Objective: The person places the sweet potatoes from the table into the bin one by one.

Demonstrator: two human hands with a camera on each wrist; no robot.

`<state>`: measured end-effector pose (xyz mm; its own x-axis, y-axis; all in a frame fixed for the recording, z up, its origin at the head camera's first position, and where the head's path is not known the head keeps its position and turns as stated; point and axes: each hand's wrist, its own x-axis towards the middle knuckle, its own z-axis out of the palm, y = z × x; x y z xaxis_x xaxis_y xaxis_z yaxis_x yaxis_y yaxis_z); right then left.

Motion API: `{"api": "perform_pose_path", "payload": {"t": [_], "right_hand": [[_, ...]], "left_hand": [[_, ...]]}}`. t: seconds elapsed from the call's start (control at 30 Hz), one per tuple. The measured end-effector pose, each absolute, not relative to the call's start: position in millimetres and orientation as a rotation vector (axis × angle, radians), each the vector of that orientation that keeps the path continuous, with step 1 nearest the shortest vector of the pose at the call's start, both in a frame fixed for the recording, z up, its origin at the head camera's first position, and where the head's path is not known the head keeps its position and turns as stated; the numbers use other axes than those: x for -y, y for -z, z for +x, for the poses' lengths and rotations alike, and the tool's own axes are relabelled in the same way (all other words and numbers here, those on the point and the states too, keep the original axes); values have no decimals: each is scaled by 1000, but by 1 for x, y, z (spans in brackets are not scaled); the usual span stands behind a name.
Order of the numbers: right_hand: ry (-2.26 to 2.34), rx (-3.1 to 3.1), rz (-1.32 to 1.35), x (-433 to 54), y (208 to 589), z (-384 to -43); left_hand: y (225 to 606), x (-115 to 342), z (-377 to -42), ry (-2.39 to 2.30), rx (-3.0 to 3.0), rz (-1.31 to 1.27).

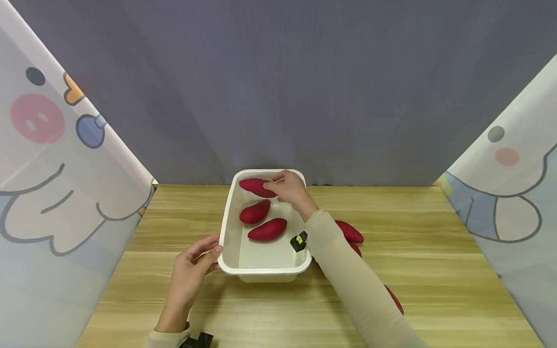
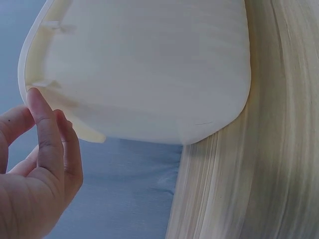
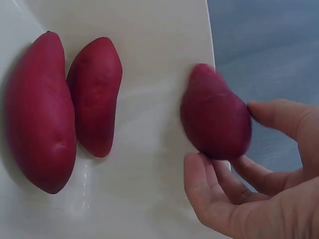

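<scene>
A white plastic bin [image 1: 274, 270] stands on the table, with two red sweet potatoes lying in it: one nearer the front [image 1: 267, 230], one behind it [image 1: 255, 212]. My right hand [image 1: 292, 190] holds a third sweet potato [image 1: 256, 186] by one end over the bin's far side. The right wrist view shows thumb and fingers around the end of this sweet potato [image 3: 217, 117]. At the bin's left front corner, my left hand [image 1: 193, 264] pinches the rim between thumb and fingers. In the left wrist view, its fingertips [image 2: 36, 97] meet the rim from the outer side.
More sweet potatoes [image 1: 350, 232] lie on the wooden table [image 1: 438, 250] right of the bin, partly hidden by my right sleeve [image 1: 356, 289]. Another [image 1: 394, 299] shows beyond the forearm. A grey curtain [image 1: 303, 81] hangs behind the table, with cartoon-printed cloths on both sides.
</scene>
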<state>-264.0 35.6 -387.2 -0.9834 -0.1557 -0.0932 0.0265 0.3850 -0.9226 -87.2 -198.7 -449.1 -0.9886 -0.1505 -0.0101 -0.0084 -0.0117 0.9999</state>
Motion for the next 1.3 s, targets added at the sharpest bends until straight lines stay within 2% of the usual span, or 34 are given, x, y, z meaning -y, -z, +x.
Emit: {"api": "perform_pose_path", "payload": {"t": [0.33,0.63,0.93,1.3], "right_hand": [[1648,-2515,-147,-36,378,-261],[1835,-2389,-390,-45,329,-239],[1732,-2537,-534,-96,309,-211],[1542,-2725,-526,-167,328,-169]], "left_hand": [[450,197,-87,2161,2126,169],[449,197,-86,2160,2131,147],[449,196,-85,2158,2137,138],[448,196,-84,2147,2135,135]]}}
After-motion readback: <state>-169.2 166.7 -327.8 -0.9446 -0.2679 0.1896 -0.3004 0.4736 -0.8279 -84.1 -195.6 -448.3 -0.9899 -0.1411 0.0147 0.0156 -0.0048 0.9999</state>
